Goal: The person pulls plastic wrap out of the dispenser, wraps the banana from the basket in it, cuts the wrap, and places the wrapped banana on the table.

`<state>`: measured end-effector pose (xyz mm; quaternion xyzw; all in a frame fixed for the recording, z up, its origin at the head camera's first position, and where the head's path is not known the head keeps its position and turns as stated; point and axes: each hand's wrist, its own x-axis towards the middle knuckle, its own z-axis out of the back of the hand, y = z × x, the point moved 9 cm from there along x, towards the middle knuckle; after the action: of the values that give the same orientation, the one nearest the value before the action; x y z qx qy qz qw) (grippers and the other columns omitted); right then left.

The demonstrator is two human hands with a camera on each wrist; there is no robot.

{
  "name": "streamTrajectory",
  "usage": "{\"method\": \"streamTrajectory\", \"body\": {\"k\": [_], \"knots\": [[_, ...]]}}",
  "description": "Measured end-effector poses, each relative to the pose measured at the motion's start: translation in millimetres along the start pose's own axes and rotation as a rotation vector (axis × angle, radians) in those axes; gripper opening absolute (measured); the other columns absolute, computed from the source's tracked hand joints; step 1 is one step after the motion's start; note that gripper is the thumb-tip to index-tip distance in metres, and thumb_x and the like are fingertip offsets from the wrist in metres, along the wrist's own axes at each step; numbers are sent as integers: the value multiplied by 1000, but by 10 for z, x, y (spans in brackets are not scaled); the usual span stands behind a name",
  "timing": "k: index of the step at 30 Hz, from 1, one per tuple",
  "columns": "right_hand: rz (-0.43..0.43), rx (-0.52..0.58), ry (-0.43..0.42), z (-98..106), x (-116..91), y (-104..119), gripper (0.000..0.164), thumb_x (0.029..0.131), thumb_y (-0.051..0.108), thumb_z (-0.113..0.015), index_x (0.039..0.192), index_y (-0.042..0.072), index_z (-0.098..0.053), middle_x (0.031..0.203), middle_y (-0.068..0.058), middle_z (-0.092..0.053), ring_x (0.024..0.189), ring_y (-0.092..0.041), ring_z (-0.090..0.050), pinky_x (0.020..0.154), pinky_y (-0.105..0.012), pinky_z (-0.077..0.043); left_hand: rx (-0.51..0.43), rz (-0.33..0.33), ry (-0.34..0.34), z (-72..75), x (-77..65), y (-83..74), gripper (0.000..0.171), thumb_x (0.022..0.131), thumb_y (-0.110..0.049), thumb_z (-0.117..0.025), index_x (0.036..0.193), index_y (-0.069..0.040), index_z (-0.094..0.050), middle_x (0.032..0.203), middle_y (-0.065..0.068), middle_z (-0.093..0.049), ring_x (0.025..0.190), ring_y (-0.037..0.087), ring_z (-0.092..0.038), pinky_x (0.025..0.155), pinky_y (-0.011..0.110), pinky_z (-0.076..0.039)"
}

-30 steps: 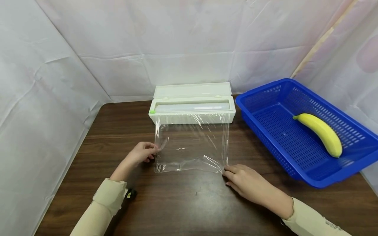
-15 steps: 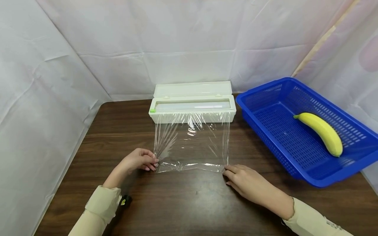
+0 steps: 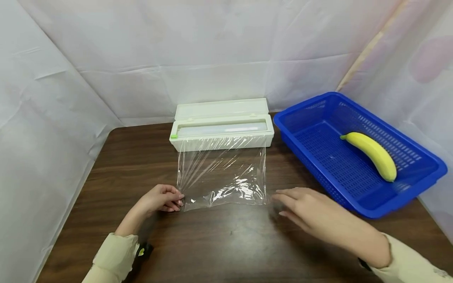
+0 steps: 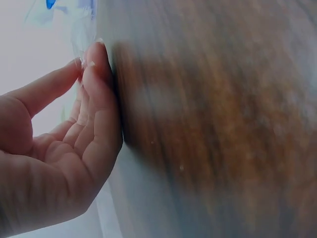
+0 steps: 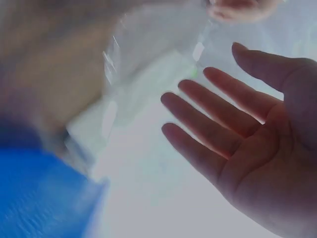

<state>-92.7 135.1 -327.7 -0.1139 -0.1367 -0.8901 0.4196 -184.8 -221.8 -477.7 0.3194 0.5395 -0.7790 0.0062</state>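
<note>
A clear sheet of plastic wrap (image 3: 223,173) hangs out over the front of a white wrap dispenser box (image 3: 222,131), whose lid stands raised at the back. My left hand (image 3: 161,199) pinches the sheet's near left corner low over the table; in the left wrist view thumb and forefinger of that hand (image 4: 74,124) meet on the film. Just off the near right corner is my right hand (image 3: 313,212), its fingers extended and holding nothing. The right wrist view shows this hand (image 5: 237,134) with spread fingers and bare palm. The roll (image 3: 223,129) lies inside the box.
A blue plastic basket (image 3: 308,167) with a yellow banana (image 3: 373,154) in it stands at the right, beside the box. A small green slider (image 3: 174,136) sits at the box's left end. White curtains (image 3: 212,47) border the brown wooden table (image 3: 226,243) behind and at the sides.
My left hand has slid nearer along the film's left edge to its corner and pinches there. My right hand has let go of the right corner and drawn away rightward. The view has shifted slightly.
</note>
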Motion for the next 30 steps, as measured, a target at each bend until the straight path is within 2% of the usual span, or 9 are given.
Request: {"method": "streamTrajectory", "body": {"k": [3,6,8,9,11,14,16,20,30], "knots": [[-4,6,-28,334,19,-42,45,113,41,-49,135,7,-69,123,-7,-76,107,-24,-75,88,-43,-62,16,-2,11,10,-24,5,19,107,-12,-63,108,7,-65,85,3,-74,71,12,-73,66,27,-62],[-20,-10,-65,660,64,-136,57,114,49,-37,142,8,-65,126,-8,-76,107,-25,-75,86,-45,-63,24,-3,18,21,-48,14,20,107,-12,-63,108,7,-65,85,3,-74,72,12,-73,66,27,-62],[-46,-29,-75,838,101,-247,50,113,44,-48,144,7,-63,126,-10,-75,106,-27,-75,84,-47,-62,24,-1,22,25,-66,17,20,107,-13,-62,107,7,-65,85,3,-74,72,12,-74,67,28,-62],[-47,-49,-90,918,123,-305,51,113,45,-48,144,7,-63,125,-10,-76,101,-26,-75,82,-47,-62,24,-1,24,27,-74,20,20,107,-13,-62,107,7,-65,85,3,-74,72,13,-74,67,28,-63],[-83,-72,-94,1047,163,-462,45,109,33,-63,143,5,-63,125,-14,-75,97,-28,-75,80,-49,-61,28,0,27,29,-96,24,20,107,-14,-62,107,6,-65,85,4,-74,72,13,-74,67,28,-63],[-152,-77,-92,1196,208,-724,47,97,13,-78,141,2,-63,125,-16,-75,93,-28,-74,77,-49,-60,41,1,29,36,-116,30,21,108,-15,-62,107,6,-64,86,3,-74,72,13,-74,67,28,-63],[-210,-79,-99,1271,218,-915,54,89,1,-83,139,0,-64,124,-20,-75,96,-35,-76,75,-53,-61,50,0,30,42,-120,41,22,108,-15,-61,108,7,-63,86,4,-74,73,13,-74,67,28,-62],[-274,-116,-156,1368,221,-1237,46,90,-2,-81,133,-5,-65,117,-25,-75,94,-41,-76,66,-54,-59,57,1,38,38,-111,53,23,109,-16,-61,109,7,-63,87,4,-74,74,14,-74,67,28,-62],[-601,-127,-115,1412,27,-2036,42,107,13,-62,140,-12,-56,122,-39,-67,110,-58,-66,87,-69,-54,59,-19,68,-13,-68,-14,24,110,-15,-58,112,9,-62,89,4,-75,77,15,-76,68,27,-62]]}}
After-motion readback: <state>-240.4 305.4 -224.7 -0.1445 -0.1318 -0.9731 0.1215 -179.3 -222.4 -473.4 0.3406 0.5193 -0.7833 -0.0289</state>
